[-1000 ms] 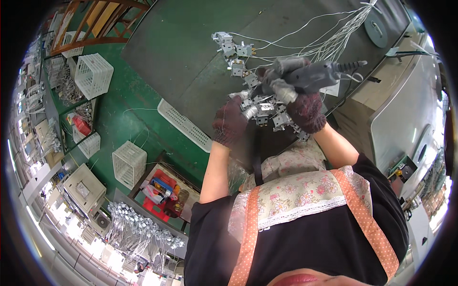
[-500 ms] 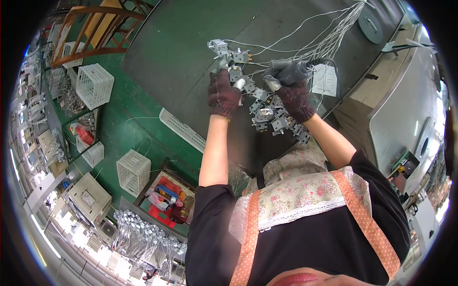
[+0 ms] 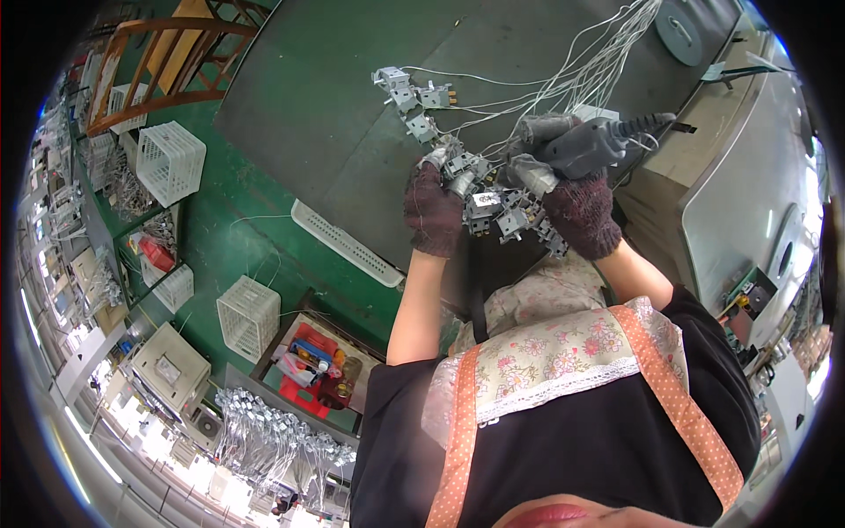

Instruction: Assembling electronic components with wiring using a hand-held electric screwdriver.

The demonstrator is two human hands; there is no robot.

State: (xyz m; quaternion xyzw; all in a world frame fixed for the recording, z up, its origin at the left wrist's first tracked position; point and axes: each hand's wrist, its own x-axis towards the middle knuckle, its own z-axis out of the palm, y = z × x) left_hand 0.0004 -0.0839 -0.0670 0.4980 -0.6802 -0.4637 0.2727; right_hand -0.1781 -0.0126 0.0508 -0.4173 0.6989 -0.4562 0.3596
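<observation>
Small grey box-shaped metal components (image 3: 513, 222) with thin pale wires lie in a curved row on the dark tabletop. My left hand (image 3: 433, 211), in a dark maroon knitted glove with light-wrapped fingertips, has its thumb and fingers closed around one grey component (image 3: 455, 165) in the row's middle. In my right hand (image 3: 583, 216), gloved the same way, is a dark grey corded electric screwdriver (image 3: 588, 148), held above the row's right part. Its working tip is hidden. Farther left, several components (image 3: 405, 99) lie apart from both hands.
A bundle of pale wires (image 3: 607, 66) runs to the far right, near a round grey disc (image 3: 679, 35). A white perforated strip (image 3: 343, 242) lies along the table's left edge. White crates (image 3: 172, 163) and a wooden chair (image 3: 167, 66) stand on the left.
My left hand has moved nearer to me and to the right, from the far components to the middle of the row. My right hand has shifted right and nearer, turning the screwdriver.
</observation>
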